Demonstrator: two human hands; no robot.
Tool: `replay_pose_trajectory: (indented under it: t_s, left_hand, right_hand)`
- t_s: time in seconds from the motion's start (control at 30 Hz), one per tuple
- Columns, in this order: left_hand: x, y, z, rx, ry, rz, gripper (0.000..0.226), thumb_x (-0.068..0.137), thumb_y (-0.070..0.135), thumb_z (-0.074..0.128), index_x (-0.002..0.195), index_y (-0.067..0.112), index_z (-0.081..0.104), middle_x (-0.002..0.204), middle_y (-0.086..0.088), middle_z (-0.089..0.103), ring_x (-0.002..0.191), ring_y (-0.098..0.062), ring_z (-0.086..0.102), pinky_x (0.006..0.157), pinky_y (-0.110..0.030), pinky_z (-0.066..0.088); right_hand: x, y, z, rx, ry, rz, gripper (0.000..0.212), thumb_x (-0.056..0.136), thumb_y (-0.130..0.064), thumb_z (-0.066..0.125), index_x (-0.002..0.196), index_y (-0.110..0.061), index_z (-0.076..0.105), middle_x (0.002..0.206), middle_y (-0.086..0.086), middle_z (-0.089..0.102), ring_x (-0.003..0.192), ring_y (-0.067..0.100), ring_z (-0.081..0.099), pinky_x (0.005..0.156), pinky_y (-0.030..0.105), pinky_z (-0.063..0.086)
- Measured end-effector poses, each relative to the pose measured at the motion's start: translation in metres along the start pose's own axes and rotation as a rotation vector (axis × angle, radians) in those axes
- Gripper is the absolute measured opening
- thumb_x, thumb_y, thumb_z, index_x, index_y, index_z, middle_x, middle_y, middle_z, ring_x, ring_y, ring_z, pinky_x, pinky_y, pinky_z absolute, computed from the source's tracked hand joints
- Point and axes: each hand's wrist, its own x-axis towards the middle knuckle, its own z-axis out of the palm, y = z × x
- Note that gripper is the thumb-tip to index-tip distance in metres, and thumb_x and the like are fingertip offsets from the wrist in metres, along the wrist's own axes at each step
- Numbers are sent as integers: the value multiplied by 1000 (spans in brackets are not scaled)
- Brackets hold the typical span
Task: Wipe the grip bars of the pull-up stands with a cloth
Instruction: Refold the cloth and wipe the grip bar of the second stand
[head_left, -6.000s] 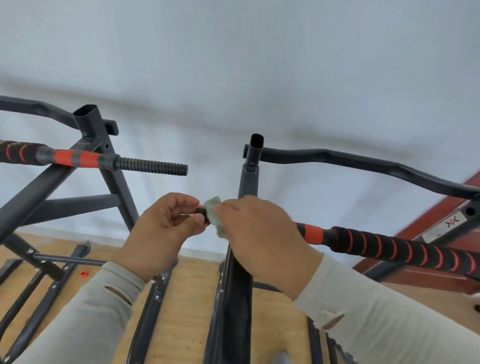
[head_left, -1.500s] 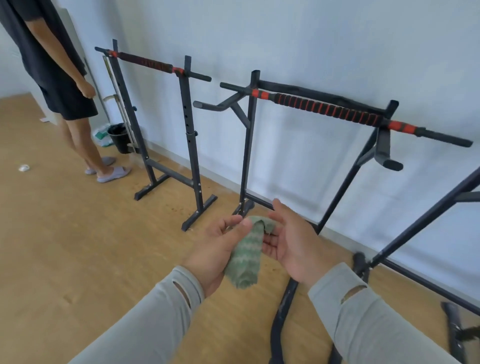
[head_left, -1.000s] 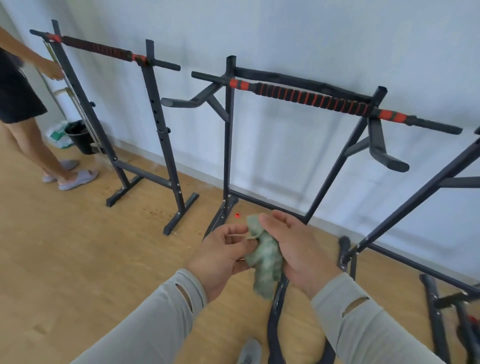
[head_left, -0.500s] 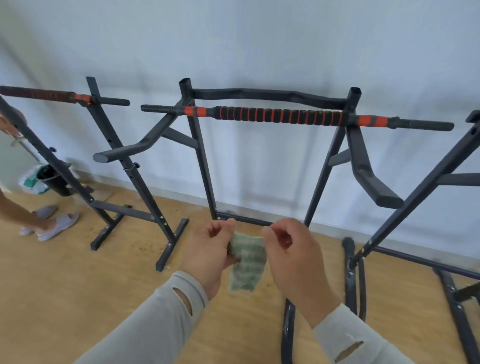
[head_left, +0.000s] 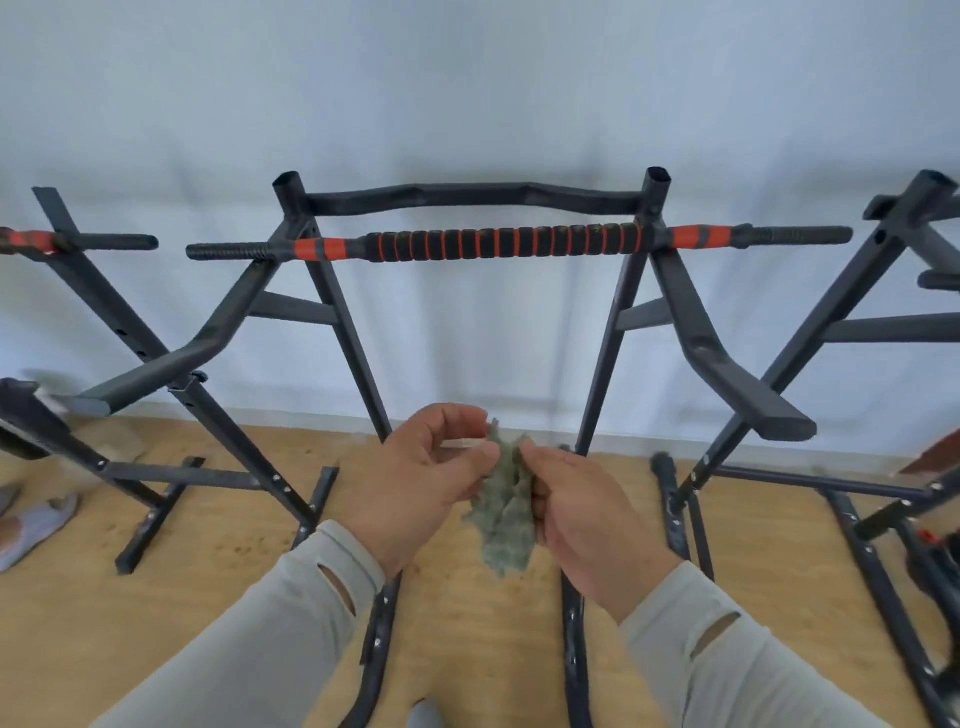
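Against the pale wall (head_left: 467, 78) stands the middle pull-up stand (head_left: 337, 322), black-framed, its grip bar (head_left: 498, 242) ringed black and orange running level across the top, with a neighbouring stand (head_left: 104, 312) to its left and another stand (head_left: 831, 312) to its right, all on the wooden floor (head_left: 78, 623). In front of the middle stand and well below its grip bar, the left hand (head_left: 421, 488) and the right hand (head_left: 587, 525), both in grey sleeves, pinch a crumpled green cloth (head_left: 506, 514) between them, fingers curled on its upper edge so the rest hangs down. Left of the middle stand, at the floor's edge, lies a grey slipper (head_left: 36, 525).
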Motion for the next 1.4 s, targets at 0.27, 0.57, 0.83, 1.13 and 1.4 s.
replay_pose_trajectory:
  t_s: [0.27,0.57,0.83,1.13,1.4]
  left_hand:
    - [45,42,-57,258,125,309,20,97,13,59,109,29,60,108,11,68,84,-10,74,63,-44,64]
    - [91,2,-100,-35,-99,-87,21,88,37,75,78,19,75,81,-3,76,77,-19,67,95,-48,56]
    - [109,8,-115,196,-39,227,14,96,27,66,106,31,57,72,-2,70,59,-8,59,59,-16,49]
    - [150,26,-114,445,-62,333,8,94,25,68,98,32,69,114,19,60,103,-1,58,84,-6,41]
    - [180,81,-76,252,-173,450,2,94,25,69,93,27,68,84,2,75,73,-17,70,65,-27,58]
  right_hand:
    - [33,-20,47,296,39,-48,39,100,-28,58,123,3,67,117,23,72,106,37,71,86,46,58]
    - [66,-42,81,136,159,-109,37,105,-22,40,119,-3,69,116,20,74,100,30,73,85,43,59]
    - [79,-54,106,-348,297,-238,44,91,-23,74,129,-34,54,105,3,75,89,14,75,76,26,61]
    - [91,-112,91,-1174,291,-355,20,93,-37,69,78,-23,71,77,-4,65,68,13,61,57,20,43]
    - [99,-201,65,-1196,-3,-297,19,88,-37,76,81,-22,67,61,-14,56,54,3,49,57,21,40]
